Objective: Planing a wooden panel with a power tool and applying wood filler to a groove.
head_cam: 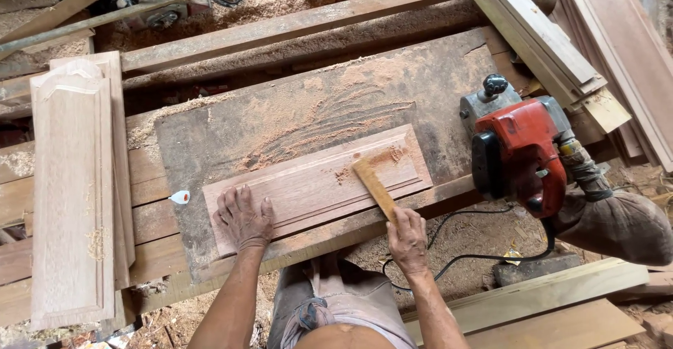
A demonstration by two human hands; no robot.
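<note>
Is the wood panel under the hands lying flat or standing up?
Lying flat. The wood panel rests face up on the workbench; the left hand presses on it, and the right hand holds a brush over it.

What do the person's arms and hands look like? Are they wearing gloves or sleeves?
No gloves and no sleeves. Both arms are bare right up to where the picture ends. The left hand and the right hand are bare too, with a dusting of sawdust on them. No watch, rings or bands show on either wrist.
</note>
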